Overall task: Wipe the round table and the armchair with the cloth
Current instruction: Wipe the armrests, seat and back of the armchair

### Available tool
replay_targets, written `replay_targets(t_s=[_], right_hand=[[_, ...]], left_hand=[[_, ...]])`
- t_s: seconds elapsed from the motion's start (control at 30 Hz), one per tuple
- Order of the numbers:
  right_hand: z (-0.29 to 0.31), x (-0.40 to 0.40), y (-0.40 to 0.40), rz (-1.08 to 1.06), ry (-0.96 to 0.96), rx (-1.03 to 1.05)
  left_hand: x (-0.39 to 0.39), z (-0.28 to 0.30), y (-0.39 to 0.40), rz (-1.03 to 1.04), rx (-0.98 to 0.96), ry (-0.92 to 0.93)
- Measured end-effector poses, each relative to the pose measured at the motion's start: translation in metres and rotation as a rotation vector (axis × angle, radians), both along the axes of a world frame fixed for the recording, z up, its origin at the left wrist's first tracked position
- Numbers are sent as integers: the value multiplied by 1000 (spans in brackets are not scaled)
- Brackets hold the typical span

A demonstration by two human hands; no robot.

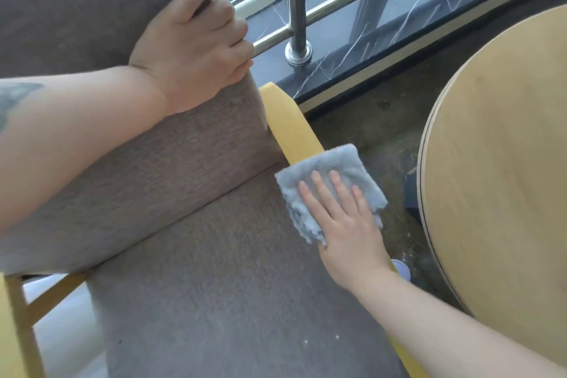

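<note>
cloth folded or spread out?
Folded. The cloth shows stacked layered edges at its left side, a compact pad under the flat right hand on the armrest.

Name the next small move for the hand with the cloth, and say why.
Probably slide the cloth further up the yellow armrest: the right hand presses it flat there, and bare wood lies ahead. The left hand steadies the backrest.

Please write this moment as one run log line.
stage: wiping armchair armrest | right hand: presses cloth flat | left hand: grips backrest edge | round table: beside, untouched
</note>
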State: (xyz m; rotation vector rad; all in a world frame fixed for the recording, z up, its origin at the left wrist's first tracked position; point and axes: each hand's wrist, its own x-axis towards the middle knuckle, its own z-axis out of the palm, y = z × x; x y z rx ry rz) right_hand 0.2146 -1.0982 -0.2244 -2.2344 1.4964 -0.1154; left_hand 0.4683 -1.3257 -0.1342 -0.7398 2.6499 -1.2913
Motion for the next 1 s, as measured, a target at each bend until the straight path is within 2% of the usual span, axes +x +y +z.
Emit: replay_targets(t_s=[0.07,0.1,0.2,0.37,0.43,0.5,0.57,0.67,0.73,0.8,0.9,1.0], right_hand=[[-5,9,-62,167,19,-74],[-4,16,-89,112,35,-15],[-5,37,-126,-266,-39,158],[11,57,-187,25,55,204],[8,49,-175,58,77,143],[0,31,-119,51,69,3],[-1,15,-82,60,114,-37],[5,42,-126,-9,131,44],[14,64,-150,-59,151,93],[6,60,-134,-101,97,89],[1,20,-70,-43,101,42],[-5,11,-89,49,65,71]], left_hand=[[-1,0,0,-4,-61,-17],[-1,-2,-1,-12,-99,-30],[-4,-1,2,13,-104,-46],[-6,-2,3,87,-83,-103],[-8,0,4,123,-49,-103],[-13,5,8,130,10,-76],[-11,6,11,129,67,-97],[6,11,18,122,129,-204],[11,22,26,85,201,-174],[11,26,32,78,252,-140],[3,26,35,101,241,-108],[4,24,33,114,230,-68]])
